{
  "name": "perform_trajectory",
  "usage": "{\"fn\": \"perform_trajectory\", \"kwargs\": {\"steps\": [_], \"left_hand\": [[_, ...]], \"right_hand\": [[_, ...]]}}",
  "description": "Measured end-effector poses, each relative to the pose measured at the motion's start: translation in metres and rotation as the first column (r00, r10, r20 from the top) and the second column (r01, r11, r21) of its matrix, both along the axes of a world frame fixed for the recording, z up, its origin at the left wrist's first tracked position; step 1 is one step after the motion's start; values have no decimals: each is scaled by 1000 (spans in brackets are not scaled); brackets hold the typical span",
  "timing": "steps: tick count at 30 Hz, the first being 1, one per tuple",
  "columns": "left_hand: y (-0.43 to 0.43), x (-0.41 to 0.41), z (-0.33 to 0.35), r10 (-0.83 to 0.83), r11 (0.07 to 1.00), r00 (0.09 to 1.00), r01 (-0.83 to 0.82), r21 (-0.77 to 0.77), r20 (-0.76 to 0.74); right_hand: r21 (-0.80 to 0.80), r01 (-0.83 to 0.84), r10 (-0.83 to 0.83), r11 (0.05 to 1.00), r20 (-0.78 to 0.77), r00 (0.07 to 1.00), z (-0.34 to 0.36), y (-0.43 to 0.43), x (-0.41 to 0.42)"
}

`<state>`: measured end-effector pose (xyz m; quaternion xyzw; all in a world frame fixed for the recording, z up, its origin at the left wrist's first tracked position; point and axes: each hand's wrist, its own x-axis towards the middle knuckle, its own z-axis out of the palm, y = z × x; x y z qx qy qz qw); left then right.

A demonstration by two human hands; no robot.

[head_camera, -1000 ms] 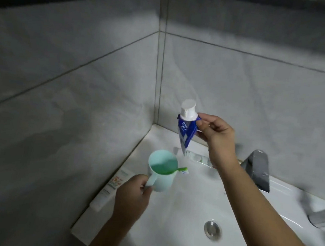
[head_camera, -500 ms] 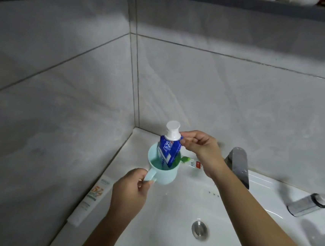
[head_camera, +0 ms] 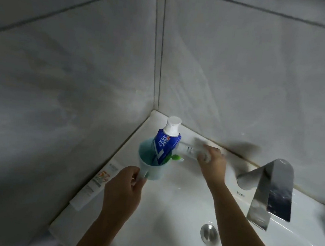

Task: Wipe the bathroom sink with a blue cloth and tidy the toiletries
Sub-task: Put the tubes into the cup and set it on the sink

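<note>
The left grip (head_camera: 121,190) pinches the handle of the pale cup (head_camera: 150,171), just ahead of it above the sink (head_camera: 168,222). The cup holds the blue toothpaste (head_camera: 165,145) cap-up and a green toothbrush (head_camera: 174,157). The right grip (head_camera: 211,163) meets a white tube (head_camera: 187,149) lying beyond the cup. Blur hides whether it clasps the tube. Held by the handle alone, the top-heavy cup could tip and spill its load.

I have one view only, from the head: it faces forward and steeply down, close over the sink (head_camera: 169,212), toward the far-left tiled corner (head_camera: 155,62), with the faucet (head_camera: 270,188) at right.
</note>
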<state>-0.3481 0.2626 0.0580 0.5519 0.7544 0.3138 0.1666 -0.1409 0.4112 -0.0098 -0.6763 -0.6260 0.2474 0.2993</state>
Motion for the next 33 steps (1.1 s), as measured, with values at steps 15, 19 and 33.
{"fn": "perform_trajectory", "kwargs": {"steps": [15, 19, 33], "left_hand": [[-12, -1, 14, 39, 998, 998, -36, -57, 51], [-20, -2, 23, 6, 1000, 998, -4, -27, 70], [-11, 24, 48, -182, 983, 982, 181, 11, 45]], "right_hand": [[-162, -188, 240, 969, 419, 875, 1, -4, -7], [-43, -40, 41, 998, 21, 999, 28, -29, -8], [305, 116, 143, 945, -706, 694, 222, -98, 13]]}}
